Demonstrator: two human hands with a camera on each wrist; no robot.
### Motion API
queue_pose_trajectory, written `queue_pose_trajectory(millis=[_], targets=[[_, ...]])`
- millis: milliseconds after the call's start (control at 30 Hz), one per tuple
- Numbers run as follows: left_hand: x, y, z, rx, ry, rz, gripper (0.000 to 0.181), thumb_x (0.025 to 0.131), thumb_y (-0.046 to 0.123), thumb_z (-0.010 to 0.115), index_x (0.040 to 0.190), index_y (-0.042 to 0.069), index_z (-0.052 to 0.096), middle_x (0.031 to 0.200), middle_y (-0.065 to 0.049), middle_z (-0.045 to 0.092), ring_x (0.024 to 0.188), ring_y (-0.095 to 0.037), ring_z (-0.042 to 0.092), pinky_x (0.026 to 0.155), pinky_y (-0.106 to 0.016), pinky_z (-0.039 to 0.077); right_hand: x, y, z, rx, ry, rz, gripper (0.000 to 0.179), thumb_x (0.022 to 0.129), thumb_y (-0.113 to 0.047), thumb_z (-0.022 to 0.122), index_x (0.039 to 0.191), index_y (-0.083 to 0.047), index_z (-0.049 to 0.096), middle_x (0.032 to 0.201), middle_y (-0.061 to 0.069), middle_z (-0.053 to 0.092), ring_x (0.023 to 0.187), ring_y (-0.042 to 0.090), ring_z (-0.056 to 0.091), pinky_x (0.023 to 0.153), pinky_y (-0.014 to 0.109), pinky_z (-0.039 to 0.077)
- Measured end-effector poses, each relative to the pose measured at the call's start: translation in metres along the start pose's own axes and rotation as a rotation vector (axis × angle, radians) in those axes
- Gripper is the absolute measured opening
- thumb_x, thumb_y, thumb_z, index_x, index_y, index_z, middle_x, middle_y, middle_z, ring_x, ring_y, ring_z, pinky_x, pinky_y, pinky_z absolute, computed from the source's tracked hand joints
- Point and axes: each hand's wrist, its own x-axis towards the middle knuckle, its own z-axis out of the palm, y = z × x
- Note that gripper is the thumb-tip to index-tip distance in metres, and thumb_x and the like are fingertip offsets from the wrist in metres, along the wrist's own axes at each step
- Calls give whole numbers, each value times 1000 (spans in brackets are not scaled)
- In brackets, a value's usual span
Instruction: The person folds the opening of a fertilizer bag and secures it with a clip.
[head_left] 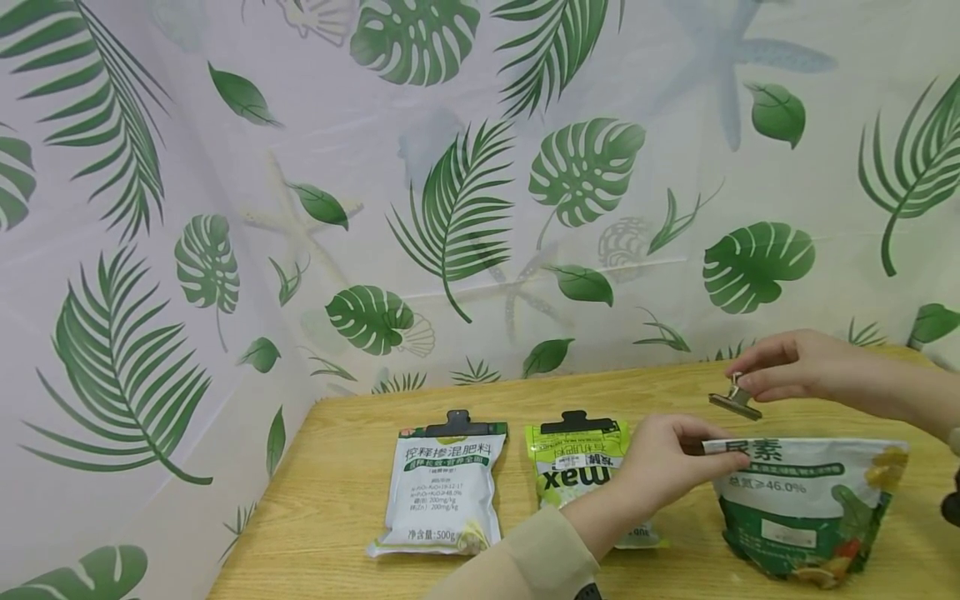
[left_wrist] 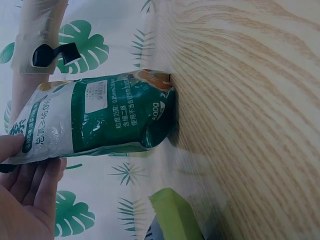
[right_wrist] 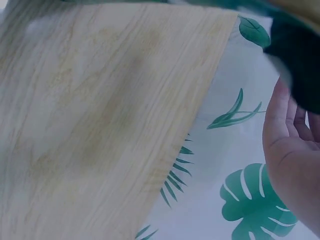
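Observation:
A white and green fertilizer bag (head_left: 806, 483) stands upright on the table at the right of the head view. My left hand (head_left: 660, 458) pinches its upper left corner, thumb across the front face. In the left wrist view the same bag (left_wrist: 107, 117) shows its green lower part, and the left hand (left_wrist: 30, 190) is around its top edge. Above and behind the bag, my right hand (head_left: 802, 371) holds a metal bulldog clip (head_left: 735, 402) by its handles, apart from the bag. Part of the right hand (right_wrist: 295, 145) shows in the right wrist view; the clip is hidden there.
A white fertilizer bag (head_left: 446, 492) with a black clip (head_left: 456, 423) across its top lies at the left. Between it and my left forearm is a lime-green bag (head_left: 547, 467), also with a black clip (head_left: 576, 422). The wooden table (head_left: 322, 500) meets a leaf-printed cloth (head_left: 480, 208) behind.

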Motion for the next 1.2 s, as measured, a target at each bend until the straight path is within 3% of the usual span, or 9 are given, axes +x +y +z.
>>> queue_pose_trajectory(millis=[100,233,433,600,767,1000,1200], targets=[[0,1,0,-6,0,-6,16,94,10,81,108,3,84,104,1,82,71,9,63,66,-13,53,-2,-3,-2,-12,12,-18,48,107,-24,63,144,7,58,140,15,66,108,-3,66,99,42,62],[1,1,1,-15,2,-12,16,95,11,81,109,4,83,105,3,82,72,10,63,67,-14,54,-5,-7,-4,-53,49,-42,42,107,-23,64,140,4,62,134,8,68,103,-6,65,96,41,62],[2,1,1,-17,2,-12,16,95,11,81,109,4,83,105,4,82,73,10,64,68,-14,55,-11,-20,-8,-121,104,-60,41,106,-24,66,138,1,63,131,11,71,99,-5,67,93,48,62],[2,1,2,-22,11,-21,17,94,11,81,110,4,83,105,7,82,74,10,64,69,-14,55,-18,-31,-11,-147,85,-68,47,108,-26,63,144,4,58,141,22,66,104,1,69,94,56,60],[3,0,3,-24,27,-26,16,93,10,82,109,5,84,102,8,82,72,9,63,66,-13,54,-23,-34,-11,-155,73,-59,49,108,-26,64,144,5,57,139,21,68,105,6,70,93,57,59],[4,-2,5,-40,27,-20,16,93,9,82,109,4,84,103,4,83,71,8,63,65,-13,53,-28,-33,-10,-156,85,-68,41,107,-24,66,139,1,61,132,9,71,101,-9,64,92,52,59],[5,-1,5,-52,26,-22,15,93,9,82,106,2,84,100,-1,83,68,7,61,62,-13,50,-33,-35,-11,-172,103,-63,39,105,-21,69,136,1,63,122,2,74,95,-3,66,84,34,60]])
